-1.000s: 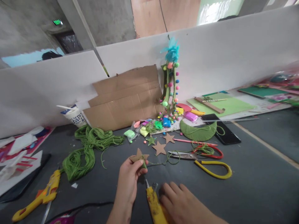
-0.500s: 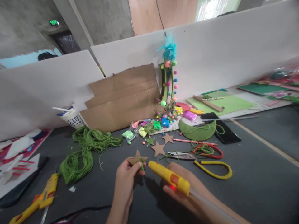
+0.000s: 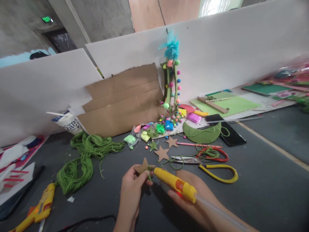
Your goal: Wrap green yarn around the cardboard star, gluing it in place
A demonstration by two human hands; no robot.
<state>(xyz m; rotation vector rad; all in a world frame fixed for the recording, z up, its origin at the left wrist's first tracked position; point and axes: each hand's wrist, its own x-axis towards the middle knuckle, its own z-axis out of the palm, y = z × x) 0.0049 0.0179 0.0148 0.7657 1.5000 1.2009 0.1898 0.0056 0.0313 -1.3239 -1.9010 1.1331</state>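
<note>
My left hand (image 3: pixel 135 180) pinches a brown cardboard star (image 3: pixel 144 165) with a bit of green yarn on it. From the right, my right hand (image 3: pixel 189 190) holds a yellow glue gun (image 3: pixel 172 180), its nozzle at the star's right edge. Beyond them lie two bare cardboard stars (image 3: pixel 162 154) and a small green star (image 3: pixel 153 146). Scissors (image 3: pixel 187 160) with red and yellow handles lie to the right, tangled with green yarn. A green wrapped crescent (image 3: pixel 204 133) is behind the scissors.
Green yarn skeins (image 3: pixel 77 167) and a second glue gun (image 3: pixel 40 207) lie left. Behind stand a cup (image 3: pixel 70 122), folded cardboard (image 3: pixel 123 103) and a pompom-covered frame (image 3: pixel 172 83). Clay packs (image 3: pixel 160 128), a pencil (image 3: pixel 200 145) and a black phone (image 3: pixel 229 132) lie farther back.
The view has shifted slightly, with the background moving left and up. The star in my left hand is tilted a little more, and the glue gun's nozzle is closer to it.
</note>
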